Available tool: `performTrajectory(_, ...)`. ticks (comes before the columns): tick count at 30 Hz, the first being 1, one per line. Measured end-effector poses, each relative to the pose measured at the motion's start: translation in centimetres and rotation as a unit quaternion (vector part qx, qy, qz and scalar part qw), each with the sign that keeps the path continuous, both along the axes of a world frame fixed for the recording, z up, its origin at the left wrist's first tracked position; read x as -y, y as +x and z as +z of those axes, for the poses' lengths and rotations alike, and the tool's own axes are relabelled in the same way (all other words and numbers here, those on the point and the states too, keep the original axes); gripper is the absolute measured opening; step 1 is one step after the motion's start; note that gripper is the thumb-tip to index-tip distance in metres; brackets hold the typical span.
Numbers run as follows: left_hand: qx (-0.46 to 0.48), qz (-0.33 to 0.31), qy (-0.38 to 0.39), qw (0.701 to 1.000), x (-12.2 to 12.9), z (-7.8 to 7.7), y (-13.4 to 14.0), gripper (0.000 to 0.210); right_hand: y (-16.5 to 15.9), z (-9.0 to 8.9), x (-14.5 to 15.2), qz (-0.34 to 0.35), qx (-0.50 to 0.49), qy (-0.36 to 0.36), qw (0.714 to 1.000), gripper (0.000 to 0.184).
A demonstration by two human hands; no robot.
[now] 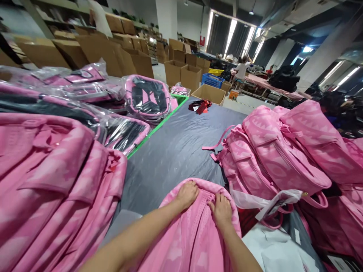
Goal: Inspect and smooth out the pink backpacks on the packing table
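A pink camouflage backpack point(195, 234) lies right in front of me, its padded far edge curving away across the table. My left hand point(187, 195) is closed on the backpack near the top left of that edge, fingers curled with their tips hidden. On the other side of the middle seam, my right hand point(221, 209) grips the same backpack just inside its right edge, fingers bent. Both forearms reach across the bag, and its lower part runs out of view.
Pink backpacks point(65, 158) are stacked at my left and more pink backpacks point(275, 147) at my right. Plastic-wrapped bags point(147, 96) lie beyond a green edge. Red tags point(201, 106) rest on the grey table cover point(176, 139). Cardboard boxes point(113, 56) and people stand farther back.
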State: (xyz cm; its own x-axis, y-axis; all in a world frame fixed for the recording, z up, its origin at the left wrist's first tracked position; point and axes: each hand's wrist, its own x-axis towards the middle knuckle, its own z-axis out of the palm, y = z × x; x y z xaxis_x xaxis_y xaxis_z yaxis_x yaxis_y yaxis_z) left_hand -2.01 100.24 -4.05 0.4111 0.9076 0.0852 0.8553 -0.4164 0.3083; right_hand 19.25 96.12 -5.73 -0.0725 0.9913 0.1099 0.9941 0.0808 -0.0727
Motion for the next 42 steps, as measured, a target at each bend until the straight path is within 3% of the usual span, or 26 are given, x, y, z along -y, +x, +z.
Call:
performTrajectory(1,-0.001,0.005,-0.008,1.0,1.3,0.4,0.1,0.048,-0.3,-0.2,0.1,-0.001,0.01,0.006,1.0,0.052)
performTrajectory(4,0.004,0.009,-0.04,0.999,5.7,0.5,1.0,0.101,-1.2,-1.1,0.3,-0.008,0.016,0.034,0.999,0.05)
performTrajectory(6,0.004,-0.003,-0.072,0.997,7.5,-0.6,1.6,0.109,-1.4,-1.0,-0.2,-0.011,0.0,0.054,0.998,0.048)
performTrajectory(9,0.004,0.015,-0.056,0.998,7.3,-2.3,2.0,0.098,-0.6,1.6,-1.2,0.046,-0.042,0.077,0.995,0.038)
performTrajectory(11,0.015,0.044,-0.012,0.999,6.5,-2.8,1.7,0.09,0.8,4.3,-1.9,0.072,-0.058,0.076,0.993,0.044)
performTrajectory(14,0.027,0.078,0.028,0.996,6.0,-2.9,1.3,0.08,2.9,7.2,-3.7,0.025,-0.047,-0.004,0.999,0.054)
performTrajectory(16,0.022,0.089,0.035,0.995,6.2,-2.8,1.2,0.074,3.6,7.4,-5.4,-0.001,-0.041,-0.062,0.997,0.043)
performTrajectory(18,0.01,0.09,0.034,0.995,6.5,-2.6,1.4,0.069,3.7,6.3,-7.3,-0.015,-0.042,-0.096,0.994,0.033)
performTrajectory(22,-0.021,0.089,0.01,0.996,6.6,-2.2,2.1,0.066,2.9,4.1,-9.0,-0.053,-0.046,-0.117,0.991,0.032)
performTrajectory(25,-0.047,0.091,-0.011,0.995,6.5,-1.6,2.4,0.065,1.4,4.8,-5.2,-0.08,-0.048,-0.08,0.992,0.047)
performTrajectory(27,-0.054,0.089,-0.016,0.994,6.6,-1.2,2.6,0.065,-0.3,6.0,0.6,-0.044,-0.061,-0.013,0.997,0.053)
performTrajectory(30,-0.042,0.085,-0.021,0.995,6.2,-0.7,3.0,0.065,-3.7,7.1,11.8,0.152,-0.098,0.087,0.98,0.048)
performTrajectory(32,-0.021,0.089,-0.023,0.996,5.7,-0.5,3.1,0.063,-6.0,6.9,17.8,0.286,-0.137,0.073,0.946,0.049)
performTrajectory(34,0.015,0.102,-0.025,0.994,5.5,-0.1,2.8,0.056,-7.6,5.9,20.4,0.287,-0.145,0.049,0.946,0.051)
performTrajectory(36,0.066,0.116,-0.019,0.991,6.5,0.5,1.7,0.048,-8.5,4.4,19.8,0.22,-0.143,0.013,0.965,0.05)
performTrajectory(38,0.109,0.047,-0.004,0.993,9.2,1.6,-0.1,0.045,-8.8,3.1,17.4,0.17,-0.146,-0.024,0.974,0.045)
performTrajectory(40,0.125,-0.149,0.002,0.981,13.0,2.8,-2.1,0.041,-8.7,2.2,15.1,0.156,-0.155,-0.03,0.975,0.036)
performTrajectory(42,0.106,-0.351,-0.019,0.93,16.7,3.8,-3.7,0.035,-8.7,1.8,13.8,0.142,-0.164,-0.014,0.976,0.029)
